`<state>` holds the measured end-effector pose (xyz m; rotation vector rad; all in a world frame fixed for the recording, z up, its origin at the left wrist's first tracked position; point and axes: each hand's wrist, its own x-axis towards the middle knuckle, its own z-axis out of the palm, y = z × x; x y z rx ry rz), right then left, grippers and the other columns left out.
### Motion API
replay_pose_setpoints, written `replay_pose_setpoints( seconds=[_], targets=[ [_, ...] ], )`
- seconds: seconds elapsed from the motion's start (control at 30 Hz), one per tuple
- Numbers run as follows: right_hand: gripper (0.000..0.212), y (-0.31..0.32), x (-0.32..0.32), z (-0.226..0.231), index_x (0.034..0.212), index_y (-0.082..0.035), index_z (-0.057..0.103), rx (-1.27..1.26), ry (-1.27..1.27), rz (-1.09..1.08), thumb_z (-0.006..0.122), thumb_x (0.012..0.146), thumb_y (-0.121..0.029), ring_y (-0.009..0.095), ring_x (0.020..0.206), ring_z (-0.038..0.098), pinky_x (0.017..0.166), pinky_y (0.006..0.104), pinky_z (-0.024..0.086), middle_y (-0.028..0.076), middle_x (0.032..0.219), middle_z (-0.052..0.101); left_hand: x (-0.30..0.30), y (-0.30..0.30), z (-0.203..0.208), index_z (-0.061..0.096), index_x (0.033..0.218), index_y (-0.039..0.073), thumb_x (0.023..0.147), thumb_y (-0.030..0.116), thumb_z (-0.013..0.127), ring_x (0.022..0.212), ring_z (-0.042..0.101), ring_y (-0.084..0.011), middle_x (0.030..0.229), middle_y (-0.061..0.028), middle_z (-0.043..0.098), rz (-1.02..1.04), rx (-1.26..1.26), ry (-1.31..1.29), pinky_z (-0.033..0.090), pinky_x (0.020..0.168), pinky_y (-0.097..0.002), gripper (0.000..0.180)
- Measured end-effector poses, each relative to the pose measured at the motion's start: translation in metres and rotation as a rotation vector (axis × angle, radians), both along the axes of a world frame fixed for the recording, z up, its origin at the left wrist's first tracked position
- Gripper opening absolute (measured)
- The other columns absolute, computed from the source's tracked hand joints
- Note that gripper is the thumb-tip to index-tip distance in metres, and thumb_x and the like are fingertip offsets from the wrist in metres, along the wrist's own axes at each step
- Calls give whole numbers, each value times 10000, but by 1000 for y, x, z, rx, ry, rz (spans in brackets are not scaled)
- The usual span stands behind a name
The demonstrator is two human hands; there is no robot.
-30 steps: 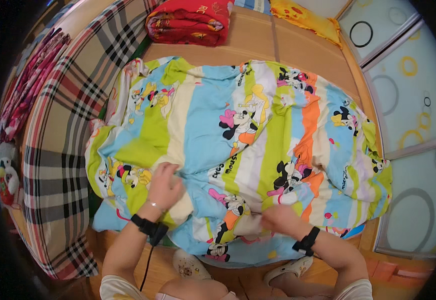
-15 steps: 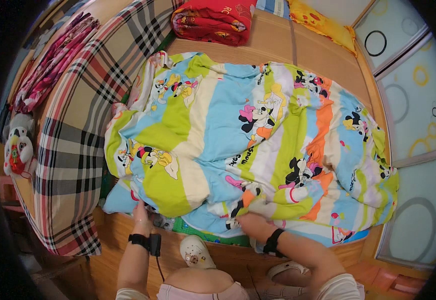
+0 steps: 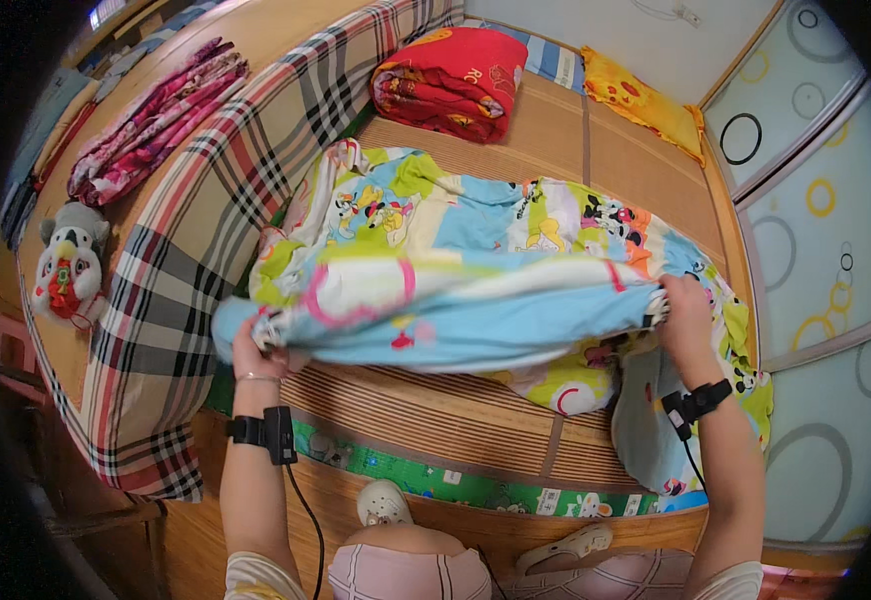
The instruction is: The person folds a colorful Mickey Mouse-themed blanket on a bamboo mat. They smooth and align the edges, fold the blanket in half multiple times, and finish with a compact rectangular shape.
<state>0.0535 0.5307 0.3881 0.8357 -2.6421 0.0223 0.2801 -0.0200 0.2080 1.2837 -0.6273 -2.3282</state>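
Observation:
A quilt with blue, green, white and orange patches and cartoon mouse figures lies over a brown striped mat. Its near edge is lifted off the mat and stretched between my hands, blurred by motion. My left hand grips the edge beside the plaid-covered side panel, fingers wrapped into the cloth. On the right, my right hand is closed on the same edge, and a loose pale blue flap of the quilt hangs down to the mat below it.
A plaid cover drapes the left panel, with a plush toy and folded pink cloth beyond. A rolled red quilt and a yellow pillow sit at the far end. Sliding doors line the right.
Both hands have risen and moved away from me with the quilt's near edge, the right one also outward to the right. The striped mat and green border beneath are now exposed.

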Motion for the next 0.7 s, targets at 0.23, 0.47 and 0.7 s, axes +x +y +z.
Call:
replay_pose_setpoints(
  seconds=[0.23,0.47,0.7],
  targets=[
    [252,37,42,-32,1026,-68,607,144,-78,220,587,776,-42,335,767,562,659,443,444,131,784,535,-10,-7,59,542,1306,209,916,600,585,998,589,-171,1187,-3,590,68,-191,0,505,801,-368,554],
    [404,34,118,-140,1032,-56,588,492,-924,500,753,732,-270,368,865,629,760,489,508,167,905,623,-2,55,-71,549,1152,182,809,616,702,856,482,-267,1089,-96,503,-227,175,-191,450,858,-510,574],
    [862,21,76,-156,1360,-41,465,154,-507,110,824,687,-443,417,1225,499,1034,483,402,233,1352,492,-47,40,-105,615,1247,112,812,507,731,1221,548,-313,1267,-121,627,-123,-18,-47,419,1045,-505,599]
  ],
)
